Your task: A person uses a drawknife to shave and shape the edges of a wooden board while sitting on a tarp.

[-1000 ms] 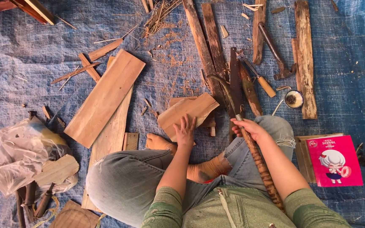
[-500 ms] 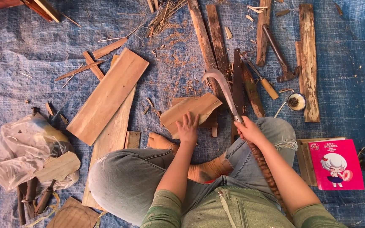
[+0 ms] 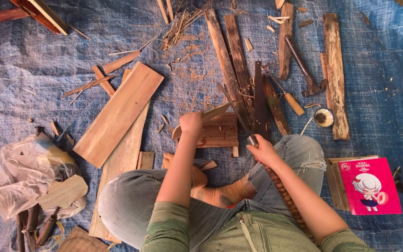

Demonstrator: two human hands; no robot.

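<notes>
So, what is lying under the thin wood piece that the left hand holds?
Under the thin piece held by the left hand lies a small slatted board on the tarp. The hand covers the board's left end.

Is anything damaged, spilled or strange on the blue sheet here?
Yes. Wood chips and splinters lie scattered over the blue woven tarp. The jeans are torn at the right knee. The pink book beside it looks odd among the tools.

Blue woven tarp (image 3: 33, 70) over the ground
</notes>
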